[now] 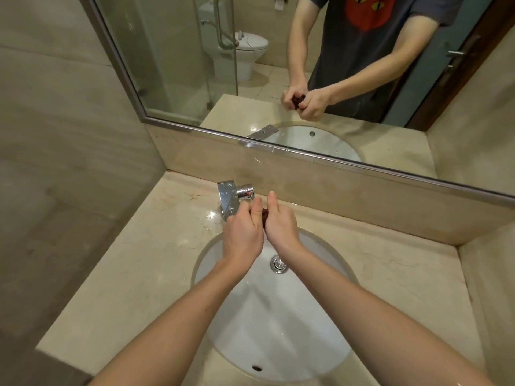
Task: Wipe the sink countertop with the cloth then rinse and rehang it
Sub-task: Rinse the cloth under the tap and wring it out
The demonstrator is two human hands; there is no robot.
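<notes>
A small dark brown cloth (264,215) is bunched up between both my hands, above the back rim of the white sink basin (301,324). My left hand (242,232) grips the cloth from the left, my right hand (281,225) grips it from the right, thumbs pointing up. Only a sliver of the cloth shows between the fingers. The chrome faucet (232,197) stands just behind my left hand on the beige marble countertop (133,268). No running water can be made out.
A chrome drain plug (278,264) sits in the basin below my hands. A large mirror (250,79) runs along the back wall above a marble backsplash and reflects a person holding the cloth, a toilet and a glass shower door. Tiled walls close in both sides.
</notes>
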